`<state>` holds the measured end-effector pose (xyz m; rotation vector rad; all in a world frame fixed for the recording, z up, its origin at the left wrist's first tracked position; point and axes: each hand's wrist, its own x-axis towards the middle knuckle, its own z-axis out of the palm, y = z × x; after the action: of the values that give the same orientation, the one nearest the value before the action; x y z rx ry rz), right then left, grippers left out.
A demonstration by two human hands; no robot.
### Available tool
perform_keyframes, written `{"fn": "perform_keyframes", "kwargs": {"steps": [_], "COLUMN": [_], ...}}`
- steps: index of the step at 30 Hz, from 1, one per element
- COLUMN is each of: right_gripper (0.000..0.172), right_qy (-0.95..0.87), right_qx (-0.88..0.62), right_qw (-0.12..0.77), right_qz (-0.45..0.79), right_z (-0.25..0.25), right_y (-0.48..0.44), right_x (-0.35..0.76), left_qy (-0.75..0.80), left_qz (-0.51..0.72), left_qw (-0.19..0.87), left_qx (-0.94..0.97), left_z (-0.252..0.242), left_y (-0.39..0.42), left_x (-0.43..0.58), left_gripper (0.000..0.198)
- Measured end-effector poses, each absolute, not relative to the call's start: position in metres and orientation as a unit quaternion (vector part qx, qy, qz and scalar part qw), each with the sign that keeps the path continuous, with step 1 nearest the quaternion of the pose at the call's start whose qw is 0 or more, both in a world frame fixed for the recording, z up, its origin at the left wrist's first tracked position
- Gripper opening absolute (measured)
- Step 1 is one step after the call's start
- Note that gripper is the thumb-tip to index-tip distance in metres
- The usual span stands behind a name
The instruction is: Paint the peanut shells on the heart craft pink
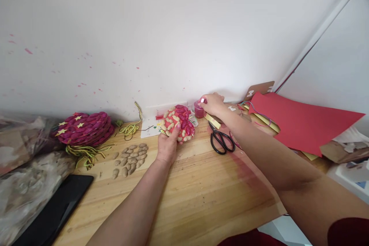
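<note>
Black-handled scissors (221,141) flat on the wooden table (201,192), loose peanut shells (131,157) left of centre, magenta dome (85,127) — yellow stars on top, red paper sheet (302,123) at right.

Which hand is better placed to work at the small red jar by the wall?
Right, most likely. The right hand has its fingertips on the small red jar and grips a yellow stick. The left hand is occupied holding the peanut-covered disc beside the jar.
</note>
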<state>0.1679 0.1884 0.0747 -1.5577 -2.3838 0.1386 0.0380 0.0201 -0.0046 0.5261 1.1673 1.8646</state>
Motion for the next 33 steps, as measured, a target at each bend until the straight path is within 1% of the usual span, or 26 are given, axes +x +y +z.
{"fn": "perform_keyframes", "kwargs": {"steps": [5,10,14,19,24,27,29,30,33], "right_gripper": [0.021,0.027,0.022,0.021,0.02,0.023,0.024,0.023,0.025], "right_qy": [-0.818,-0.808,-0.809,-0.816,-0.814,-0.807,-0.789,-0.77,-0.673], "right_qx": [-0.549,-0.551,-0.547,-0.529,-0.516,-0.51,-0.507,-0.505,-0.469], "right_qw": [0.16,0.193,0.199,0.217,0.254,0.284,0.332,0.372,0.532], "right_qz": [0.061,0.08,0.082,0.082,0.084,0.092,0.106,0.119,0.212], "right_z": [0.073,0.08,0.083,0.079,0.074,0.074,0.076,0.076,0.075], "right_y": [0.193,0.196,0.198,0.198,0.198,0.197,0.195,0.194,0.183], "right_x": [0.167,0.172,0.175,0.175,0.177,0.183,0.189,0.193,0.206], "left_qy": [0.469,0.472,0.467,0.466,0.468,0.468,0.466,0.464,0.46], "left_qz": [0.744,0.743,0.748,0.746,0.746,0.745,0.747,0.749,0.753], "left_qw": [0.429,0.432,0.427,0.427,0.421,0.426,0.428,0.428,0.425], "left_qx": [0.206,0.194,0.202,0.209,0.217,0.21,0.204,0.202,0.204], "left_z": [-0.003,-0.006,-0.008,-0.007,-0.006,-0.007,-0.007,-0.008,-0.008], "left_y": [0.02,0.021,0.022,0.021,0.021,0.022,0.022,0.022,0.022], "left_x": [0.038,0.038,0.037,0.037,0.037,0.037,0.037,0.037,0.036], "left_gripper": [0.056,0.055,0.055,0.056,0.054,0.055,0.057,0.057,0.055]}}
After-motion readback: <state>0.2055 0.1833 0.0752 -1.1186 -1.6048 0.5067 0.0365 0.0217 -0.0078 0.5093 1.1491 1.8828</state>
